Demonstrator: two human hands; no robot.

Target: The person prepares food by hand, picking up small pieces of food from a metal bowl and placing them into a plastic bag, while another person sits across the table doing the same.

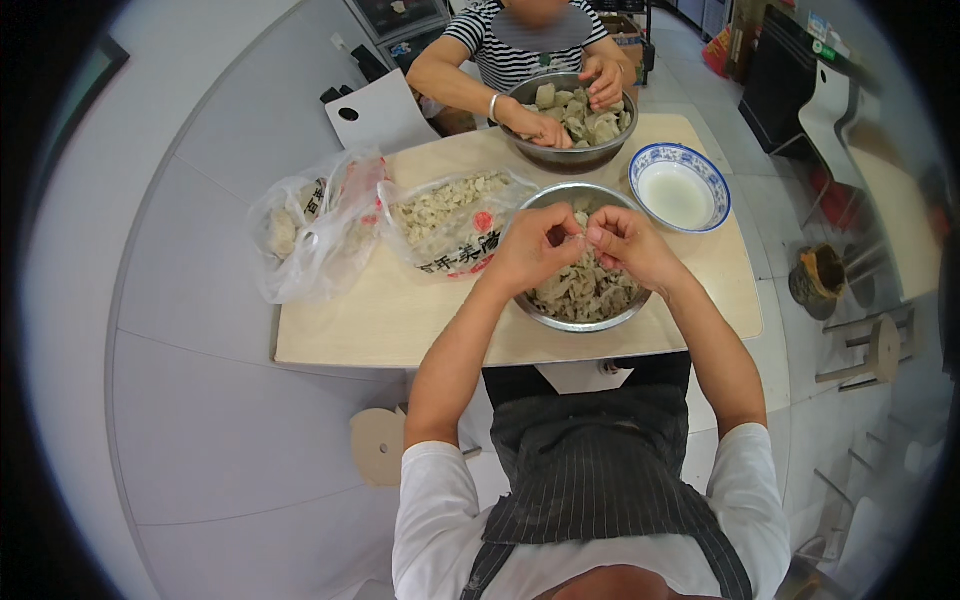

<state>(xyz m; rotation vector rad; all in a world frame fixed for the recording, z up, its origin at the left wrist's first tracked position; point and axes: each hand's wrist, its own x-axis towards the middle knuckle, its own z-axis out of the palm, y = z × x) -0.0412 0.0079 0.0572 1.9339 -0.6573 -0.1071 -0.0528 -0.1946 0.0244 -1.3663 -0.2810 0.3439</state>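
Above a steel bowl, my left hand and my right hand meet with thumbs and fingertips pinched together. What they pinch is too small to make out. Under them, the bowl is heaped with small, torn, grey-beige pieces of food. To the left of it lies an opened clear plastic bag full of pale crumbly pieces. Behind my bowl, a co-worker's two hands work in a second steel bowl of larger greenish-grey chunks.
A blue-and-white bowl of cloudy liquid stands at the table's right. Another plastic bag hangs over the table's left edge. Stools and a lined bin stand on the floor around the table.
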